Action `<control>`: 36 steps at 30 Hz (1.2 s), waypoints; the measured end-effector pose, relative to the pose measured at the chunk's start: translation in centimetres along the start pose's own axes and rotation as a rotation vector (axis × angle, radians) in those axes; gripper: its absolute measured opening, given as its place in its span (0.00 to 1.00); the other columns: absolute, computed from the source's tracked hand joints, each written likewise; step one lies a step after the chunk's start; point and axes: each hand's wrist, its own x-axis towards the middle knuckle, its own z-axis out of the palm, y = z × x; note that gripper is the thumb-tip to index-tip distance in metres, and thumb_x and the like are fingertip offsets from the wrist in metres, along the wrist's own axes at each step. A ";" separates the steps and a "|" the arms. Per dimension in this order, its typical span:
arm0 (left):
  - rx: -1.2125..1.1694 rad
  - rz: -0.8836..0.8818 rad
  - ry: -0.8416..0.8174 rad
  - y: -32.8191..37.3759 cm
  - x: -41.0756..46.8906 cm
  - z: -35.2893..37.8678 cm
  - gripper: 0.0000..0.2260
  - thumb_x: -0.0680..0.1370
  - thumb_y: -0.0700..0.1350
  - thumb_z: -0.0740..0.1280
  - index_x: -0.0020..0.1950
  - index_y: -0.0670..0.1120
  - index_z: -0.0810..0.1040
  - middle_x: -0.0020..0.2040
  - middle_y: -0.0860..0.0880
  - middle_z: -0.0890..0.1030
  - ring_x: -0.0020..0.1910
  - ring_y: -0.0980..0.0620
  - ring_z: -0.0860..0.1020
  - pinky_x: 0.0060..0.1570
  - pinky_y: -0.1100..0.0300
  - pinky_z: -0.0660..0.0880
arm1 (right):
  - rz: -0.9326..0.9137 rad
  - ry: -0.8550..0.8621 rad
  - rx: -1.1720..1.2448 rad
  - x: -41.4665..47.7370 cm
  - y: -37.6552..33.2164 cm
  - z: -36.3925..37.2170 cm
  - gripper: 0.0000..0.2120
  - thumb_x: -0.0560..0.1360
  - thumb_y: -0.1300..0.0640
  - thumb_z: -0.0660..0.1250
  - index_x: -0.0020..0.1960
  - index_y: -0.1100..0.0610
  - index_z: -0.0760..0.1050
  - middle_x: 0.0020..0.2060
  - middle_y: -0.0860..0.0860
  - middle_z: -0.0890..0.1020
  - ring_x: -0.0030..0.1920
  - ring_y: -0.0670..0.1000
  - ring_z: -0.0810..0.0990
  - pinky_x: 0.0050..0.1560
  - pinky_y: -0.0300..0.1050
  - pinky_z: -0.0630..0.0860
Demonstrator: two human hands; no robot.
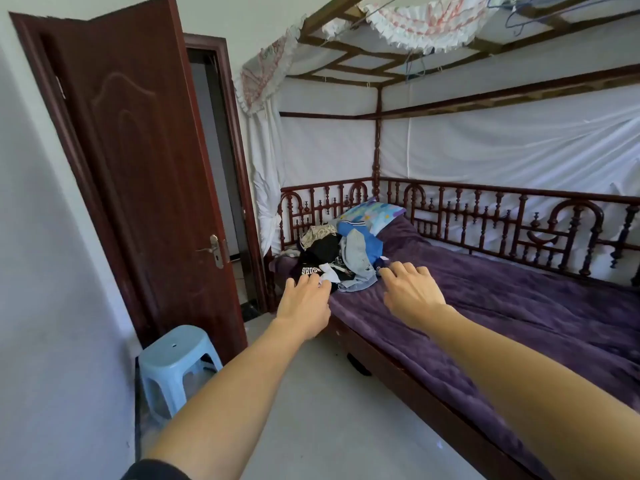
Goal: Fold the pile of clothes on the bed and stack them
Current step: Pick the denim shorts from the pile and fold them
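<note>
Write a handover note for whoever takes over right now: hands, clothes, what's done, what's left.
Hands: left hand open, stretched out to the near edge of the pile, holding nothing; contact unclear. The right hand is open with its fingers spread, at the pile's right edge above the blanket.
Things: pile of clothes lies jumbled at the far end of the bed, next to the pillow.
Done: nothing folded, no stack visible.
Left: fold every piece and stack them.

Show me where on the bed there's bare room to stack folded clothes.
Free: the purple blanket stretching right of the clothes pile, between the carved rail and the bed's front edge. Crowded: the head end, where pile and pillow sit.
</note>
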 end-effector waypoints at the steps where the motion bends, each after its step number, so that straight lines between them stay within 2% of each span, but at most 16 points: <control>1: 0.009 0.000 -0.016 -0.2 0.0 0.4 0.14 0.79 0.48 0.60 0.63 0.46 0.69 0.61 0.45 0.72 0.60 0.43 0.70 0.56 0.47 0.65 | 0.015 -0.022 -0.008 0.1 -0.4 0.3 0.17 0.79 0.54 0.56 0.67 0.55 0.66 0.62 0.53 0.73 0.60 0.57 0.72 0.58 0.52 0.68; 8: -0.001 0.024 -0.061 -1.8 1.4 5.5 0.13 0.78 0.48 0.60 0.61 0.45 0.70 0.60 0.45 0.73 0.60 0.43 0.70 0.56 0.48 0.65 | 0.014 -0.094 0.028 2.3 -2.4 5.4 0.17 0.78 0.54 0.57 0.67 0.55 0.66 0.62 0.54 0.73 0.61 0.58 0.71 0.58 0.52 0.68; 14: -0.008 0.027 -0.116 -3.4 6.6 10.4 0.13 0.79 0.48 0.60 0.61 0.45 0.70 0.59 0.45 0.73 0.59 0.44 0.70 0.56 0.48 0.65 | -0.008 -0.151 0.048 7.8 -1.8 10.9 0.16 0.78 0.54 0.56 0.66 0.54 0.67 0.62 0.54 0.73 0.61 0.58 0.71 0.59 0.53 0.67; 19: 0.003 -0.002 -0.157 -5.6 14.0 13.8 0.14 0.79 0.48 0.60 0.63 0.45 0.69 0.61 0.44 0.72 0.60 0.43 0.70 0.57 0.48 0.65 | -0.033 -0.149 0.073 16.1 -0.4 15.4 0.15 0.78 0.54 0.57 0.64 0.54 0.67 0.61 0.54 0.73 0.61 0.57 0.71 0.58 0.52 0.67; 25: -0.030 -0.095 -0.124 -10.3 23.4 15.6 0.15 0.79 0.49 0.60 0.64 0.45 0.69 0.60 0.45 0.72 0.61 0.43 0.70 0.59 0.47 0.65 | -0.086 -0.091 0.083 27.8 1.5 18.0 0.15 0.77 0.55 0.57 0.64 0.55 0.68 0.59 0.54 0.74 0.59 0.58 0.73 0.57 0.52 0.67; 36: -0.025 -0.133 -0.136 -20.5 38.0 24.9 0.15 0.79 0.48 0.60 0.64 0.45 0.69 0.61 0.44 0.72 0.61 0.43 0.69 0.58 0.47 0.65 | -0.138 -0.099 0.080 46.3 -1.0 27.2 0.19 0.77 0.55 0.58 0.67 0.53 0.67 0.59 0.53 0.74 0.60 0.57 0.73 0.57 0.51 0.68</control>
